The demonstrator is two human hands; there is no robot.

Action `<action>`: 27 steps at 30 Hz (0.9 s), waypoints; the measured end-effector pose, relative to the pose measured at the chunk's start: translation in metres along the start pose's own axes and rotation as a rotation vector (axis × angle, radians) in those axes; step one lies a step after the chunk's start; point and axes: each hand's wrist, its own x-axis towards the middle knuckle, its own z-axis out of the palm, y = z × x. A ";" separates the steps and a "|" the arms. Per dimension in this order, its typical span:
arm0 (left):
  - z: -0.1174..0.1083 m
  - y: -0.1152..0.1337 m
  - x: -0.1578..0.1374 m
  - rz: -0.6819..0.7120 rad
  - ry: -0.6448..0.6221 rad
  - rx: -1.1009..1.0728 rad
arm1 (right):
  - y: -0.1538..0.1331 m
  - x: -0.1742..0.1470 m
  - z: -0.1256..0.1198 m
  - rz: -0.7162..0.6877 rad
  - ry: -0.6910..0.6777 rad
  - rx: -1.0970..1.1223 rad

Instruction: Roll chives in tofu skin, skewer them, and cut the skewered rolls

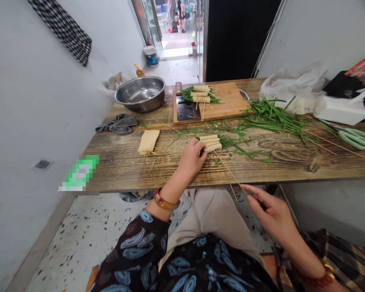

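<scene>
Several pale rolls (211, 142), with green stalks poking from their far ends, lie side by side on a wooden surface (276, 170); treat them as the centre of a clock face, twelve pointing away from the seated person. At eight o'clock, the left hand (193, 156) has its grip closed about the left end of the rolls, steadying them against the wood. Between four and five o'clock, past the near edge, the right hand (269, 207) pinches the outer end of a thin skewer (231, 171) between thumb and fingers; its other end meets the nearest roll. A second skewer (230, 184) slants just beside it.

At nine o'clock sits a small stack of beige sheets (149, 141), with a dark grey cloth (120, 123) beyond it and a steel bowl (140, 95) at ten. At twelve, a cutting board (228, 99) bears a cleaver (188, 110) and more skewered rolls (201, 93) (these, too, show green at the ends). Loose green stalks (276, 119) spread towards two and three, with mint-handled scissors (355, 139) farther off at three.
</scene>
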 end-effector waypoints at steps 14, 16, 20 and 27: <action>-0.007 0.004 -0.001 -0.036 0.035 0.185 | -0.005 -0.003 0.003 -0.052 0.056 -0.029; -0.006 0.003 -0.001 -0.070 0.089 0.186 | -0.005 -0.001 0.002 -0.046 0.069 -0.034; -0.002 -0.006 0.001 -0.026 0.087 0.088 | -0.002 0.004 0.000 -0.058 0.084 -0.038; 0.004 -0.013 0.002 -0.016 0.060 -0.042 | -0.002 0.005 0.000 -0.079 0.087 -0.056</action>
